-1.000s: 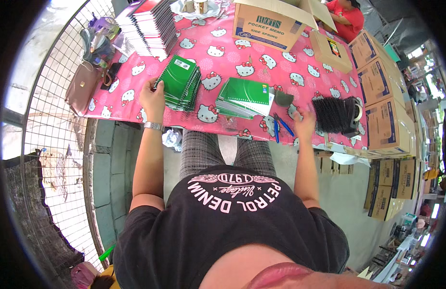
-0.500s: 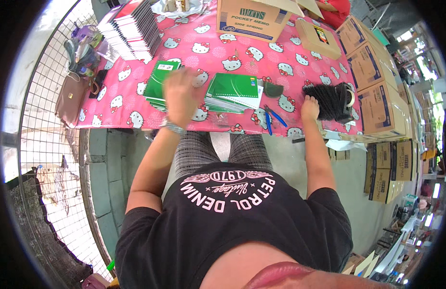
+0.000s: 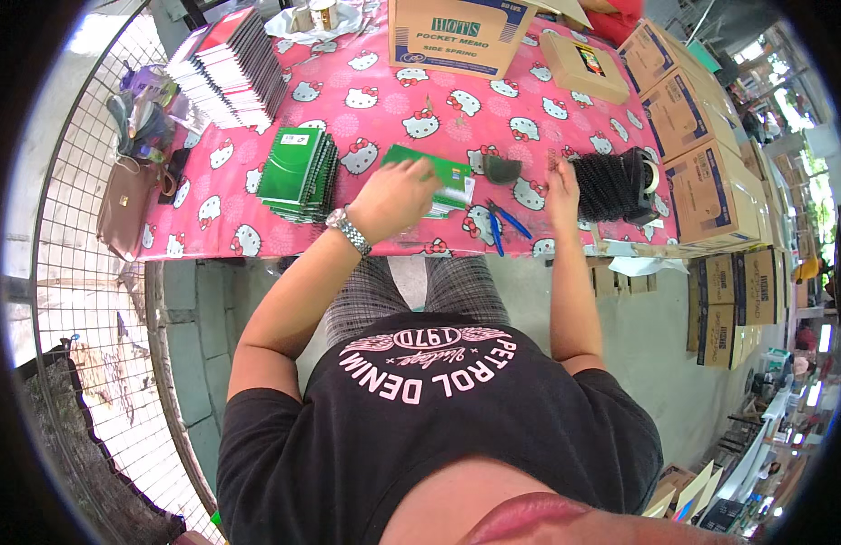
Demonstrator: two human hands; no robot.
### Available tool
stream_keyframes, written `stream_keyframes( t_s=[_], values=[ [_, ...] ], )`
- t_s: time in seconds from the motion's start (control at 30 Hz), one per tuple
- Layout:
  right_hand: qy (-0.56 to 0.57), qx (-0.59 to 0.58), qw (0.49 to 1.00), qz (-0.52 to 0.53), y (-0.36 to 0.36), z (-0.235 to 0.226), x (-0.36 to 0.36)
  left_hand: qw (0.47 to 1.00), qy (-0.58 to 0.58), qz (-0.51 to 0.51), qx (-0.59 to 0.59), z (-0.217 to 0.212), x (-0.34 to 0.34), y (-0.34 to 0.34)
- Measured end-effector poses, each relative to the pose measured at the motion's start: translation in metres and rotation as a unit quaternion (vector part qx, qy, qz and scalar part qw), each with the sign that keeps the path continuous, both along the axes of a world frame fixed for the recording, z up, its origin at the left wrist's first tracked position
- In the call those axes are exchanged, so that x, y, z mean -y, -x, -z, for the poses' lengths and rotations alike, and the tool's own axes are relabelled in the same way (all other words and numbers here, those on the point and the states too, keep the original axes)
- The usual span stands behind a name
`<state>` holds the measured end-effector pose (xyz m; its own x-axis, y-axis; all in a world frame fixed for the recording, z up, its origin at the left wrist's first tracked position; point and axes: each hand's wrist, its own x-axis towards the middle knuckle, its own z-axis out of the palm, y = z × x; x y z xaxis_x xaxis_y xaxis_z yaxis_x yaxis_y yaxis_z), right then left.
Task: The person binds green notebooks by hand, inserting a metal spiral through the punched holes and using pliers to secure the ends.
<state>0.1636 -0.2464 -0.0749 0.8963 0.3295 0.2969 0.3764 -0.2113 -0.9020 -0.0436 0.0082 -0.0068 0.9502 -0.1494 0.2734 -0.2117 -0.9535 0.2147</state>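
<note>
My left hand (image 3: 395, 198), with a metal watch on its wrist, lies over a low stack of green notebooks (image 3: 450, 178) at the middle of the pink patterned table (image 3: 393, 100), fingers curled on the top notebook. A taller stack of green notebooks (image 3: 298, 173) stands to its left. My right hand (image 3: 563, 186) rests on the cloth with its fingertips against a pile of black spiral coils (image 3: 611, 186). Between my hands lie blue-handled pliers (image 3: 502, 227) and a small dark piece (image 3: 500, 168).
A cardboard box (image 3: 457, 36) and a flat brown box (image 3: 584, 65) stand at the back. A fanned stack of white-edged notebooks (image 3: 230, 77) is at the back left, with a brown bag (image 3: 125, 209) on the wire fence. Stacked cartons (image 3: 702, 182) line the right.
My left hand has moved right from the left green stack to the middle green stack. My right hand has shifted slightly toward the black coils.
</note>
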Motion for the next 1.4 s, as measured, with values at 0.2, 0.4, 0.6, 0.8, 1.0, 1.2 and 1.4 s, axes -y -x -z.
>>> stream_keyframes(
  t_s=[0.2,0.4,0.6,0.8,1.0,1.2,1.4],
  values=[
    [-0.197,-0.189,0.961,-0.048,0.084,-0.022,-0.053,0.994,-0.039,-0.088,0.049,-0.007,0.0,-0.031],
    [-0.157,-0.194,0.965,-0.084,0.134,-0.027,-0.088,0.987,-0.044,-0.124,0.095,-0.003,0.013,-0.049],
    [-0.063,-0.205,0.958,-0.19,0.119,-0.051,-0.076,0.986,-0.006,-0.073,0.148,0.005,0.01,-0.037],
    [0.032,0.066,0.981,-0.181,0.082,-0.06,-0.067,0.987,0.012,-0.025,0.156,0.007,0.012,-0.029],
    [0.058,0.152,0.973,-0.165,0.077,-0.072,-0.069,0.983,0.033,-0.062,0.172,0.008,0.019,-0.038],
    [0.044,0.15,0.977,-0.145,0.079,-0.067,-0.074,0.971,0.021,-0.114,0.208,0.016,0.027,-0.045],
    [0.071,0.113,0.966,-0.22,0.078,-0.065,-0.07,0.969,0.029,-0.111,0.22,0.017,0.026,-0.046]
  ],
)
